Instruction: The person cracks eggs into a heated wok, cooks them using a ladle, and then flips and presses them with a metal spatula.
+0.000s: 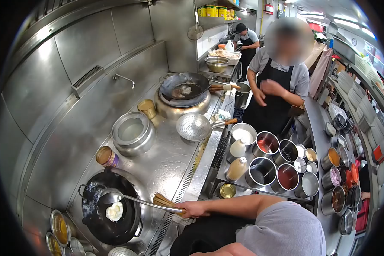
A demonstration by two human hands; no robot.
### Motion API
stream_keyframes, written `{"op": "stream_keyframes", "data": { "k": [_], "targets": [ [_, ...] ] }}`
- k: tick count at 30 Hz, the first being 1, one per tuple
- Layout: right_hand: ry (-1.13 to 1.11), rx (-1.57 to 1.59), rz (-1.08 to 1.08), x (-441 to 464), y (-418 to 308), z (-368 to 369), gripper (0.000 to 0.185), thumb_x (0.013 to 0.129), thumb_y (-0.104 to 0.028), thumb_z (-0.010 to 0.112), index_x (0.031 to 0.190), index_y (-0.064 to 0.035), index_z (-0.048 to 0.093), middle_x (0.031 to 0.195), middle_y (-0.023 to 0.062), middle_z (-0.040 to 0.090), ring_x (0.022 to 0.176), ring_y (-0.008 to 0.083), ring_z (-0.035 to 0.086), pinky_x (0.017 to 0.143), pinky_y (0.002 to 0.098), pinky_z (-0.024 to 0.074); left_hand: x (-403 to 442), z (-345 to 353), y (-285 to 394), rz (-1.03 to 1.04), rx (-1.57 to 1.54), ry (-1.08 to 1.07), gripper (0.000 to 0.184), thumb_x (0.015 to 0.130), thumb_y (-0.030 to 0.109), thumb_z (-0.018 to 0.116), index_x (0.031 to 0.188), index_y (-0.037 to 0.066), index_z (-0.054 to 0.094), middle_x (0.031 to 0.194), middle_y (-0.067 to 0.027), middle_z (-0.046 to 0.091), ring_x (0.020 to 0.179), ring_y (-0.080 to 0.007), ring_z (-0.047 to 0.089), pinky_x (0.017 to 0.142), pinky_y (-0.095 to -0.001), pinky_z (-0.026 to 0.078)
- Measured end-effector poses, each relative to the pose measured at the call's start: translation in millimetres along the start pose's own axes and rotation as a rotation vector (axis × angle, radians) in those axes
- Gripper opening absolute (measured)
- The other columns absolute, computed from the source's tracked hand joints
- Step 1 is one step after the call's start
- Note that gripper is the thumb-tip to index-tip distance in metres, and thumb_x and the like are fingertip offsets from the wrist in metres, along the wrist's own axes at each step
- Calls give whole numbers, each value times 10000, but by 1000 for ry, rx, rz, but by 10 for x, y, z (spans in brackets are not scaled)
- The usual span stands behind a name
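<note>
My right hand [191,209] is closed around the long handle of a metal ladle [111,196]. The ladle's bowl rests inside a black wok [94,224] on the range, beside a white lump that looks like cooked egg [114,211]. A bamboo wok brush [163,199] lies just under the ladle handle, near my hand. Of my left arm only a piece shows at the bottom edge; the hand itself is out of the picture.
Behind the wok stand a steel pot [133,133], a perforated strainer [193,126] and a second wok [184,86]. Sauce pots [287,176] and squeeze bottles [237,169] crowd the counter at right. A co-worker in a black apron [269,98] stands beyond it.
</note>
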State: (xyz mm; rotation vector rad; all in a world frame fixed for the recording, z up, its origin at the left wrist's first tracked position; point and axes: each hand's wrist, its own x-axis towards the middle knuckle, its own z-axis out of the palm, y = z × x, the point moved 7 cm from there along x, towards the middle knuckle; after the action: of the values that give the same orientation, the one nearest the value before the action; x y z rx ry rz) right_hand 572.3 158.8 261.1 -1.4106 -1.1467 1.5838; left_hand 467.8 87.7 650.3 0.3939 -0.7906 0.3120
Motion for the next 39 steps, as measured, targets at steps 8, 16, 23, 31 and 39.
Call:
{"op": "stream_keyframes", "data": {
  "k": [8,16,23,31,39],
  "targets": [
    [-35,-155,-48,161,48,187,813,899,-120,616,1610,-102,222,703,58,516,477,150,500,436,317,436,-17,-17,134,155,2,-63,547,1008,589,531,1059,45,531,1051,-204,586,1063,-340,525,942,-505,440],
    [-3,-149,8,145,152,195,802,918,-120,592,1618,-101,201,715,40,505,505,134,476,443,298,419,-416,-364,652,108,553,208,502,969,567,620,1119,92,564,1107,-114,548,1096,-274,554,952,-491,470],
    [-24,-233,133,124,184,16,659,991,-138,598,1569,-83,286,737,34,585,565,120,533,488,294,455,-2477,-1051,1575,-58,1234,721,311,967,187,639,1167,-47,599,1130,-181,577,957,-249,600,834,-381,507],
    [32,-50,138,702,-508,271,542,908,-23,571,1430,-40,426,708,50,557,493,119,502,455,295,432,-3916,-1729,2407,-542,2185,1395,264,987,289,613,1143,94,699,1148,-165,671,1038,-375,654,890,-439,529],
    [9,-178,49,1300,-833,474,591,870,-18,545,1444,-17,401,692,51,538,498,143,512,457,312,431,-4098,-2611,2054,-803,2173,1394,291,1015,344,527,1002,95,677,1019,-165,657,1007,-398,646,882,-515,516]
  ]
}}
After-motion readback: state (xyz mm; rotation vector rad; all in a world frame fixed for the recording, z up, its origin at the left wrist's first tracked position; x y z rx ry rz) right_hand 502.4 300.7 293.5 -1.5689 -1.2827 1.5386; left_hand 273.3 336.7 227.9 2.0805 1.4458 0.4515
